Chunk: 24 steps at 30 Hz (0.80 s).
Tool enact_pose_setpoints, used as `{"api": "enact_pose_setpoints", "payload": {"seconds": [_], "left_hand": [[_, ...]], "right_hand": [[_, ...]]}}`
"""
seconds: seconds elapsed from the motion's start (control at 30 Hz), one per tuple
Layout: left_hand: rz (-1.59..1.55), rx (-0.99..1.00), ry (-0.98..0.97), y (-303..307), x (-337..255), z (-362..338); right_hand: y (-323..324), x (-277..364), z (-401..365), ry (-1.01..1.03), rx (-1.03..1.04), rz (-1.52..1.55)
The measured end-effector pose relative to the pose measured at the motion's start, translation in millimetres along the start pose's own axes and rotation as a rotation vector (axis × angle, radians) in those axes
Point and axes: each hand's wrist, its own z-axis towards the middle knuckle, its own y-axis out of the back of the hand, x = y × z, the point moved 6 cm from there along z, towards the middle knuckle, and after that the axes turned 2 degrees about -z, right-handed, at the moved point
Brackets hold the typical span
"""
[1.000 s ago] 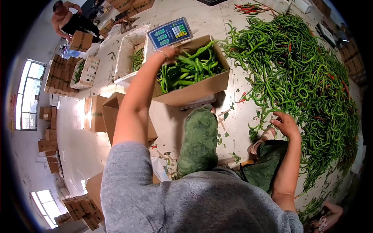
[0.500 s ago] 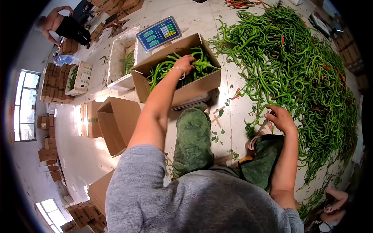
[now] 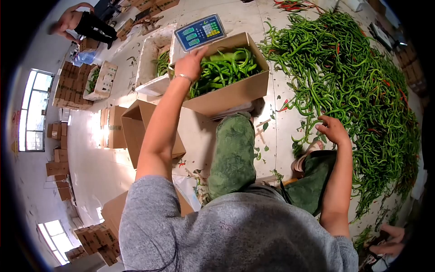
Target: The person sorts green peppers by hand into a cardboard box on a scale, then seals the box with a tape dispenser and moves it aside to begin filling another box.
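My left hand [image 3: 188,67], with a bracelet at its wrist, is over the left end of an open cardboard box [image 3: 231,96]. Its fingers stretch toward the far rim, and nothing shows in them. Long green chili peppers [image 3: 226,68] fill much of the box. Just behind the box stands a weighing scale's display [image 3: 200,31] with a keypad. My right hand [image 3: 334,130] hovers above the near left edge of a large pile of green chili peppers [image 3: 349,77]. Its fingers are loosely bent and apart, holding nothing I can see.
Left of the filled box are a foam box [image 3: 153,84] with some peppers and another open cardboard box [image 3: 136,119]. A smaller white crate [image 3: 103,84] stands farther left. Another person [image 3: 86,25] stands at the back left; someone's limbs [image 3: 392,238] show at lower right.
My left hand has moved from over the peppers mid-box to the box's left end. The view has shifted a little. My right hand stays beside the pile.
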Motion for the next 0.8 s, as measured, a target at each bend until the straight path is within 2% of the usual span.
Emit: {"api": "enact_pose_setpoints", "payload": {"seconds": [0.03, 0.07, 0.1, 0.13, 0.17, 0.2, 0.27, 0.33, 0.4, 0.43, 0.53, 0.6, 0.67, 0.7, 0.73, 0.8], "left_hand": [[-0.108, 0.058, 0.106, -7.1, 0.9, -19.0], [-0.174, -0.013, 0.174, -5.7, 1.5, -38.1], [-0.213, -0.093, 0.14, -0.4, -2.1, -59.3], [-0.286, -0.046, 0.165, -1.1, -3.7, -76.8], [-0.257, 0.05, 0.183, -17.4, 0.8, -91.4], [-0.256, -0.009, 0.13, -39.3, 5.7, -107.1], [-0.272, 0.182, 0.202, -76.2, 11.4, -120.6], [-0.313, 0.179, 0.259, -81.1, 7.0, -121.5], [-0.286, 0.147, 0.251, -84.0, 0.2, -127.0], [-0.389, 0.068, 0.194, -80.5, -0.5, -138.8], [-0.515, -0.129, 0.088, -66.6, -4.3, -182.0], [-0.537, -0.226, 0.096, -71.1, 2.3, -182.8], [-0.543, -0.255, 0.105, -87.5, 27.1, -150.0], [-0.497, -0.139, 0.135, -83.0, 35.1, -123.9], [-0.444, -0.033, 0.186, -74.6, 42.1, -109.9], [-0.687, -0.093, 0.088, -100.9, 49.5, -135.5]], "right_hand": [[-0.5, 6.0, 0.3, 0.023, -0.02, 0.02], [0.5, 14.2, -0.8, 0.045, -0.038, 0.037], [1.3, 28.5, -1.2, 0.009, -0.048, 0.14], [1.7, 43.4, 1.9, 0.093, -0.143, 0.194], [3.5, 63.4, 7.2, 0.25, -0.275, 0.081], [5.7, 87.0, 11.9, 0.411, -0.402, -0.031], [-0.3, 139.7, 43.7, 0.518, -0.369, -0.17], [-11.2, 191.2, 78.7, 0.745, -0.445, -0.332], [-35.3, 217.6, 119.0, 0.785, -0.288, -0.534], [-44.9, 217.4, 131.9, 0.655, -0.145, -0.678], [-72.3, 205.9, 105.5, 0.787, -0.463, -0.866], [-72.2, 202.2, 72.2, 0.872, -0.451, -0.638], [-64.6, 214.2, 107.9, 0.738, -0.424, -0.789], [-62.3, 209.6, 126.9, 0.799, -0.553, -0.655], [-57.7, 219.6, 136.8, 0.738, -0.519, -0.685], [-65.3, 224.6, 117.1, 0.821, -0.388, -0.705]]}}
